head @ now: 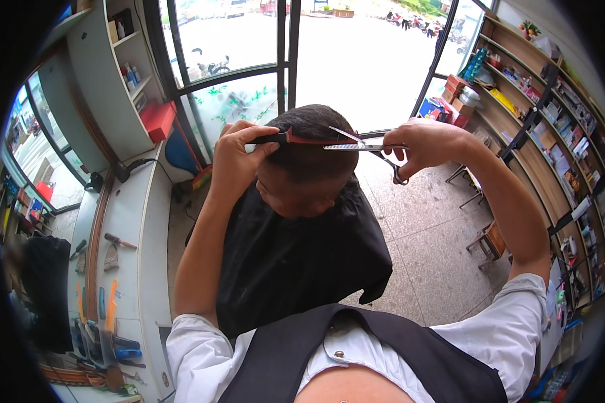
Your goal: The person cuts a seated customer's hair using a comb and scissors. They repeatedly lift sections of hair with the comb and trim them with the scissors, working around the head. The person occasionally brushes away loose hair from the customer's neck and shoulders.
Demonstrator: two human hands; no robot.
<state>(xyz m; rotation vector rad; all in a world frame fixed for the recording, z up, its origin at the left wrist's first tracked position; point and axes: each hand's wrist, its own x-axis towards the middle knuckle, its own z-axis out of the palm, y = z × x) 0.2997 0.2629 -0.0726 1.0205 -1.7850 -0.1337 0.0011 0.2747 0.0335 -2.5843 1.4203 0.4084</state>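
Before me sits a person whose short dark hair [307,117] faces up at me. A black barber's cape [302,257] drapes the shoulders and body. My left hand [239,156] grips the dark handle of a comb [312,141], whose red part lies across the hair on top of the head. In my right hand [426,146] is a pair of thinning scissors [355,147], thumb and fingers at the ring handles. Their blades are spread apart, one toothed and one plain, right over the comb. The comb's teeth are hard to make out.
On the left, a white counter [123,302] carries a brush [120,241], an orange comb [112,305] and a hair dryer [131,169] beneath a mirror [45,151]. Loaded shelves [544,121] line the right side, near a wooden stool [488,243]. Glass doors [227,40] stand ahead.
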